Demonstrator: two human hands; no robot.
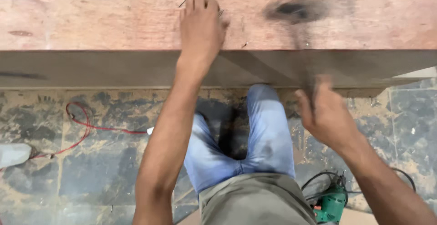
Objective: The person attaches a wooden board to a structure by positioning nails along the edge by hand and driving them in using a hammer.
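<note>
On top of the reddish plywood board (114, 15), the left hand (201, 25) lies palm down, fingers bunched near a thin nail (183, 1); whether it pinches anything cannot be told. Off the board's front edge, the right hand (325, 116) is clamped around the handle of a hammer (298, 10), whose head shows as a dark blur above the wood. Below, on the dusty tiled floor (91, 170), lie a red cable (84, 125) and a green power tool (331, 204).
</note>
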